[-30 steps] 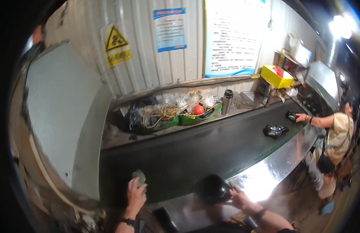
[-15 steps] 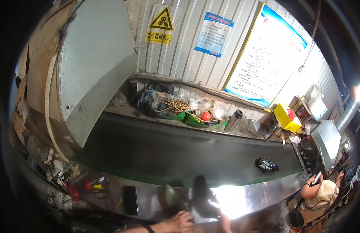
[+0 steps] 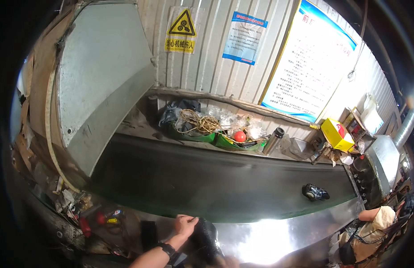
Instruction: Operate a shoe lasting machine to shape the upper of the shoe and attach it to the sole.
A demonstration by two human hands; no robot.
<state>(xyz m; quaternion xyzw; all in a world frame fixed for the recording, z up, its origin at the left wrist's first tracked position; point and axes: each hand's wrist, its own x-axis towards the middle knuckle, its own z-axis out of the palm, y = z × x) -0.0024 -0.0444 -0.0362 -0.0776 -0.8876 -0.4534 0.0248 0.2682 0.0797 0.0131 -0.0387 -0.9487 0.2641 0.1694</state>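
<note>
My left hand [image 3: 186, 226], with a dark band on its wrist, is over the near metal ledge. Its fingers are closed at the upper edge of a dark, elongated thing with a textured, slightly shiny surface [image 3: 207, 237]; its kind is unclear. My right hand [image 3: 226, 261] is at the lower end of this thing, blurred and mostly cut off by the lower edge, so its fingers cannot be read. Farther right on the dark conveyor belt [image 3: 184, 183] lies a small, shiny black bundle with a paler patch [image 3: 315, 192].
Behind the belt, a shelf holds green containers [image 3: 198, 136] with rope and clear plastic, a red ball [image 3: 239, 136], a flask [image 3: 273, 140] and a yellow box [image 3: 337, 135]. A grey metal hood [image 3: 104, 58] stands left. Another person [image 3: 372, 232] is at the right.
My left hand has moved up and left, now at the dark elongated thing. My right hand has shifted left and lower. The view has tilted slightly; the other person's arm has changed position.
</note>
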